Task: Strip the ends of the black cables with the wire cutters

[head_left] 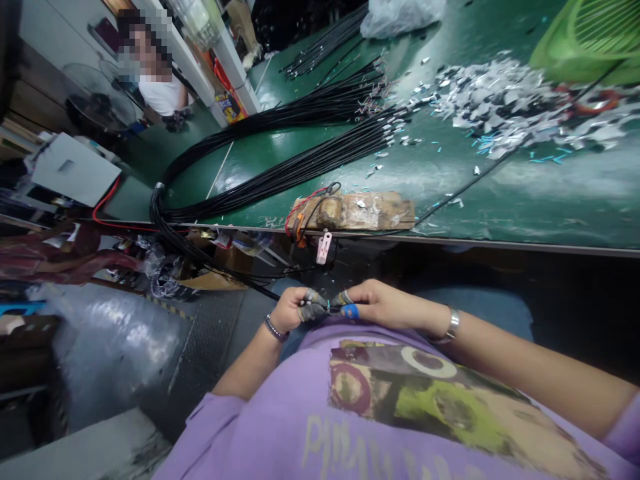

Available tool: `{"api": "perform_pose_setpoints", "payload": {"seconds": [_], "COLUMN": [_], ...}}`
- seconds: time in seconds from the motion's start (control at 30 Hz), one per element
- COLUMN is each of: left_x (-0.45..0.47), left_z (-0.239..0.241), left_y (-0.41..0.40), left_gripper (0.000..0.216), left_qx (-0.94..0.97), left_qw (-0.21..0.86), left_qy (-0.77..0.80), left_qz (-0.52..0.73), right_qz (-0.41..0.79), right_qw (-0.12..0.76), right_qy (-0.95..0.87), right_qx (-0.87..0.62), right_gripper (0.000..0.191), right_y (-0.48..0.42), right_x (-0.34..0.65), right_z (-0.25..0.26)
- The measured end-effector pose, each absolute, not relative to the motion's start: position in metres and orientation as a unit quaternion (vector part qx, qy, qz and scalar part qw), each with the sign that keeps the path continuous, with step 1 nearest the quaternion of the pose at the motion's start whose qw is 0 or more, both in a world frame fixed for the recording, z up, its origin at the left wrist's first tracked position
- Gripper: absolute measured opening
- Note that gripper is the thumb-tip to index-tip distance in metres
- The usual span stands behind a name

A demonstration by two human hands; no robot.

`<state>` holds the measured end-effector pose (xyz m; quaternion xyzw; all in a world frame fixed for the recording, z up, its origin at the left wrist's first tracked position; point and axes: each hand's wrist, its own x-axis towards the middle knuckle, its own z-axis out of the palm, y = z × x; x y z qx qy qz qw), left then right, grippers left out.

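Close to the purple shirt, my left hand (290,310) pinches the end of a black cable (260,288) between finger and thumb, both wearing grey finger covers. Facing it, my right hand (375,303) has its covered fingertips, one of them blue, closed on the thin wires (329,305) at that cable's end. A bit of light blue shows between the two hands. The black cable trails off to the left, towards a large cable bundle (260,177) that lies bent on the green table (525,207).
A wooden block (373,210) with a red wire sits at the table edge, a pink tag (324,248) hanging below. White and blue scraps (500,100) are heaped at the right by a green basket (590,40). Another person (160,93) is at the far left.
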<state>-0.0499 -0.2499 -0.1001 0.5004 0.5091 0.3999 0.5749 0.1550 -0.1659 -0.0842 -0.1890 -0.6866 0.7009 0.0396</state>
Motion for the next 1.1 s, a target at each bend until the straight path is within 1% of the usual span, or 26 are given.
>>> {"api": "perform_pose_setpoints", "payload": {"seconds": [0.17,0.3,0.37,0.47,0.6,0.73,0.83,0.9,0.93,1.0,1.03,1.1], "left_x": [-0.049,-0.055,-0.058,-0.057,-0.051,-0.048,-0.048,-0.046,-0.045,-0.041,-0.039,-0.036], "left_z": [-0.1,-0.107,-0.109,-0.106,-0.098,-0.095,-0.098,-0.101,-0.102,-0.104,-0.104,-0.103], "left_y": [-0.25,-0.252,-0.253,-0.252,-0.25,-0.249,-0.249,-0.247,-0.246,-0.244,-0.244,-0.243], "left_gripper": [0.048,0.052,0.054,0.054,0.051,0.052,0.053,0.053,0.052,0.049,0.048,0.045], "left_qx": [0.496,0.47,0.459,0.468,0.495,0.503,0.513,0.524,0.53,0.536,0.537,0.533], "left_qw": [0.584,0.571,0.563,0.567,0.577,0.591,0.588,0.572,0.558,0.521,0.504,0.478], "left_qy": [0.509,0.519,0.527,0.527,0.512,0.5,0.511,0.527,0.54,0.57,0.582,0.597], "left_qz": [0.391,0.428,0.44,0.427,0.399,0.384,0.361,0.346,0.341,0.34,0.345,0.361], "right_qz": [0.698,0.693,0.699,0.734,0.773,0.767,0.724,0.643,0.595,0.519,0.501,0.502], "right_qw": [0.033,0.043,0.057,0.092,0.143,0.161,0.189,0.206,0.203,0.183,0.178,0.203], "right_qy": [-0.691,-0.691,-0.681,-0.63,-0.543,-0.547,-0.605,-0.688,-0.734,-0.805,-0.822,-0.813], "right_qx": [-0.184,-0.2,-0.211,-0.237,-0.295,-0.295,-0.272,-0.267,-0.257,-0.221,-0.206,-0.215], "right_gripper": [0.052,0.049,0.046,0.042,0.043,0.035,0.021,0.006,0.003,0.012,0.013,0.012], "right_y": [-0.165,-0.162,-0.161,-0.163,-0.17,-0.176,-0.18,-0.183,-0.185,-0.187,-0.186,-0.184], "right_x": [0.156,0.159,0.159,0.154,0.143,0.136,0.136,0.137,0.137,0.139,0.139,0.141], "right_z": [-0.085,-0.086,-0.085,-0.081,-0.078,-0.08,-0.081,-0.079,-0.077,-0.072,-0.07,-0.067]}}
